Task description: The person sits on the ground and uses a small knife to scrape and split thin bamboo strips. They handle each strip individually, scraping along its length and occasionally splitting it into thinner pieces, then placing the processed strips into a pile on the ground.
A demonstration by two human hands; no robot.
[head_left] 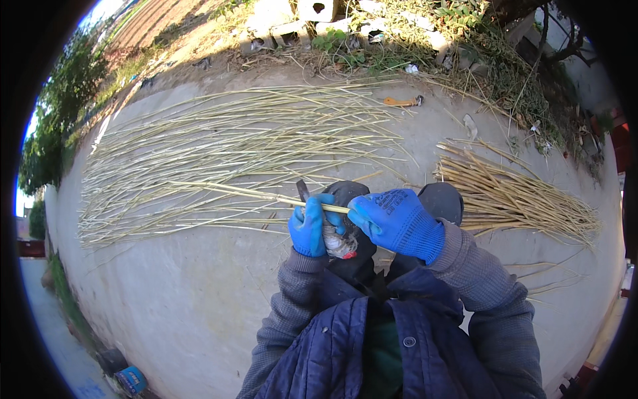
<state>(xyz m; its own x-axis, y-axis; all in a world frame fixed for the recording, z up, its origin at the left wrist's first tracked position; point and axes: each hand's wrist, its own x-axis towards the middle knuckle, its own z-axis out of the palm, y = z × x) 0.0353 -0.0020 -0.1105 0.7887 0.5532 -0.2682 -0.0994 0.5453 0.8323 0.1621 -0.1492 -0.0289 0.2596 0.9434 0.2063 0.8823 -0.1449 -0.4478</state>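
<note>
My left hand (pixel 310 226), in a blue work glove, is closed round a knife with a short dark blade (pixel 302 190) rising above the fingers. Its handle (pixel 337 241), seemingly wrapped in pale cloth with a red end, sticks out below. Across the same fingers lies a long, thin, yellowish stalk (pixel 249 191). My right hand (pixel 399 221), gloved the same way, is closed on the near end of this stalk, just right of the left hand. From there the stalk slants away to the left, over many laid-out stalks. Both hands are in front of my knees.
Thin pale stalks (pixel 199 143) cover the concrete (pixel 166 292) ahead and left. A pile of browner stalks (pixel 518 196) lies to the right. An orange-handled tool (pixel 402 102) is on the ground beyond. Blocks (pixel 319 12) and dry brush line the far edge; a blue bucket (pixel 131 379) is at lower left.
</note>
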